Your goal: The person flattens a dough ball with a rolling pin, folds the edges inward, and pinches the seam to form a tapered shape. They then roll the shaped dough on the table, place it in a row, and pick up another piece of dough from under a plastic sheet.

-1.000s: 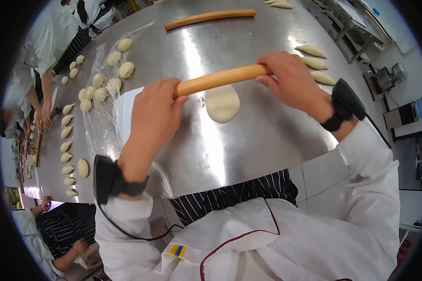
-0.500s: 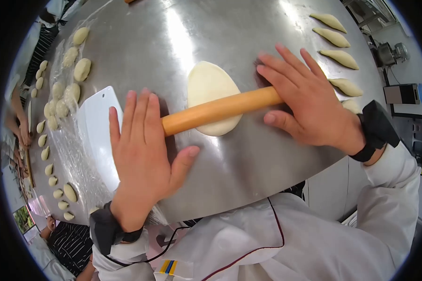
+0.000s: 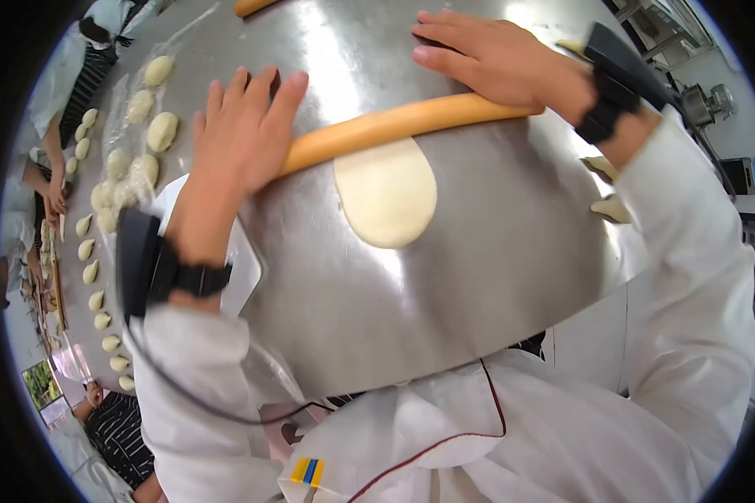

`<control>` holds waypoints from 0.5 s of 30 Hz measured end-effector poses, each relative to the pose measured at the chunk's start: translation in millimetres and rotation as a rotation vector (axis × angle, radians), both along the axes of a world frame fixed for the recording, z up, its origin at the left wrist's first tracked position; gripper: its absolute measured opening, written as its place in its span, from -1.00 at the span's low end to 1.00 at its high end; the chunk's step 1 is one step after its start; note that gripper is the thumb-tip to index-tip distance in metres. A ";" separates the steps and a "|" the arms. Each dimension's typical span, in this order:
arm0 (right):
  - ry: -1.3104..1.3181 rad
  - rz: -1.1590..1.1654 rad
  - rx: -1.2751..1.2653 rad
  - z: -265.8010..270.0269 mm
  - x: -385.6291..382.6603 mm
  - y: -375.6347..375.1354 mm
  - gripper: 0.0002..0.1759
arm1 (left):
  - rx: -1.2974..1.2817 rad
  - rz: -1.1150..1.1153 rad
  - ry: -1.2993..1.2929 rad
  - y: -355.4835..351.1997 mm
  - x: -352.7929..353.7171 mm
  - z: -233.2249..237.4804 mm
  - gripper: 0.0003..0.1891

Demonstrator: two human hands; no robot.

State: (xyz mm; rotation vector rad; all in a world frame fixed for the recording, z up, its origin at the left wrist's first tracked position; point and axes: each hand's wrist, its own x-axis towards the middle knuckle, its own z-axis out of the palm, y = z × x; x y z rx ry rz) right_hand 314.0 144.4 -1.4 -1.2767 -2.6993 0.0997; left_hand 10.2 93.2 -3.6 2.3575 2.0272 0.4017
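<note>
A wooden rolling pin (image 3: pixel 403 122) lies slightly tilted across the far end of a flat oval sheet of dough (image 3: pixel 387 197) on the steel table. Over the pin's left end rests my left hand (image 3: pixel 247 130), fingers stretched out and spread, not wrapped round it. My right hand (image 3: pixel 495 60) lies on the right end with its fingers extended past the pin. The dough's rounded near end is in plain sight; its far tip is hidden under the pin. Beneath my left forearm is a white plastic scraper (image 3: pixel 242 264), partly covered.
Dough balls (image 3: pixel 145 170) sit under and beside plastic film at left, with a row of small dough pieces (image 3: pixel 91 272) farther out. Tapered dough pieces (image 3: pixel 612 209) lie at right, partly behind my arm. Another wooden pin (image 3: pixel 252 7) shows at the far edge. Co-workers' hands (image 3: pixel 56 197) are at left.
Both hands and the rolling pin have moved away from me, from the middle of the dough to its far end. More of the dough's near part is now uncovered.
</note>
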 end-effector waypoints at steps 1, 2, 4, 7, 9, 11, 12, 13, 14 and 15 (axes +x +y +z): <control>0.060 -0.082 -0.067 9.2 -4.5 7.1 -0.21 | -0.046 0.000 -0.044 6.5 -2.1 11.2 -0.26; 0.070 -0.076 -0.041 20.9 -8.3 15.9 -0.21 | -0.020 0.005 -0.035 6.1 -3.4 22.3 -0.26; -0.063 -0.207 -0.478 46.8 -13.0 28.8 -0.30 | -0.112 -0.051 0.080 6.3 1.5 47.9 -0.39; 0.179 0.126 -0.210 35.5 13.7 -18.0 -0.48 | -0.010 -0.256 -0.157 -37.2 2.6 40.0 -0.67; 0.139 0.136 -0.073 22.5 16.0 -41.9 -0.50 | 0.050 -0.314 -0.132 -51.7 -0.5 27.0 -0.69; 0.095 0.154 0.069 17.4 15.3 -49.4 -0.52 | 0.118 -0.363 -0.108 -57.3 -0.3 19.7 -0.70; 0.123 0.079 0.053 18.9 11.1 -51.3 -0.56 | 0.102 -0.320 -0.120 -56.4 2.8 21.6 -0.68; 0.153 0.005 0.037 21.6 8.0 -52.1 -0.60 | 0.086 -0.277 -0.130 -56.5 4.3 24.3 -0.67; 0.152 0.010 0.045 26.1 10.6 -54.9 -0.60 | 0.095 -0.273 -0.130 -60.3 2.5 27.1 -0.67; 0.174 0.040 0.036 37.2 12.8 -65.7 -0.64 | 0.064 -0.278 -0.138 -70.6 5.0 39.5 -0.67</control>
